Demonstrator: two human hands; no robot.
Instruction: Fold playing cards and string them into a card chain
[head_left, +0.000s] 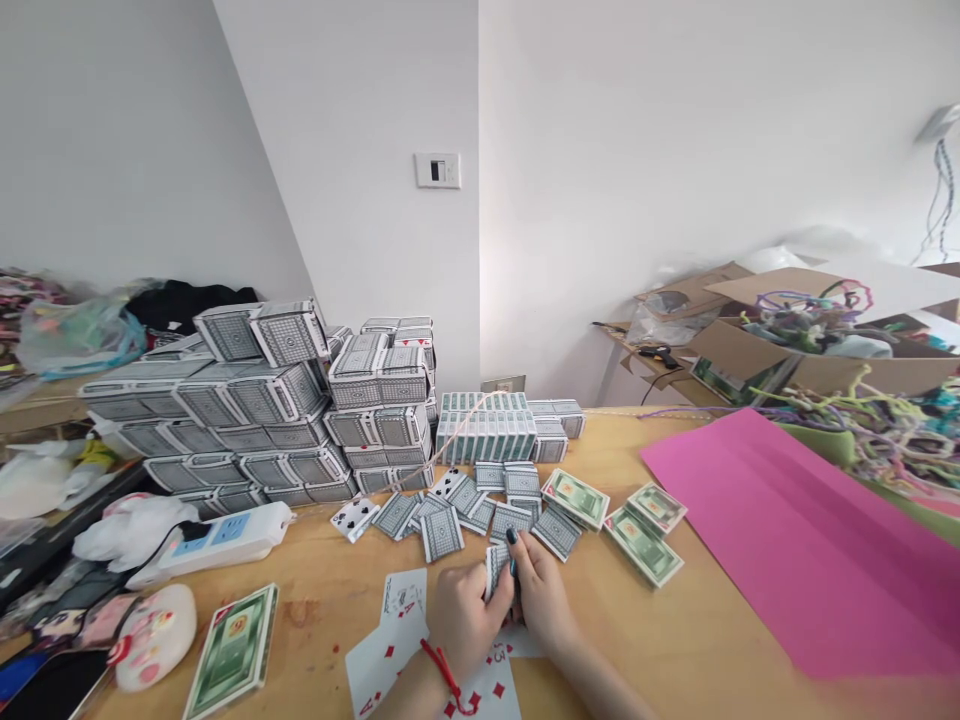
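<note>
Both my hands meet over the wooden table [697, 640] near its front edge. My left hand [463, 618], with a red cord at the wrist, and my right hand [541, 598] are closed together on a small stack of playing cards [496, 570] held on edge. Face-up red cards [386, 660] lie flat beneath my hands. Just beyond them several small piles of patterned-back cards [450, 515] are scattered, with green card boxes [643, 545] to their right.
A tall heap of wrapped card packs [262, 410] stands at the back left, a row of packs [487, 435] behind the piles. A white power strip [217, 540] and a green box [232, 650] lie left. A pink sheet [795, 540] covers the right; cardboard boxes [787, 350] with pipe cleaners behind.
</note>
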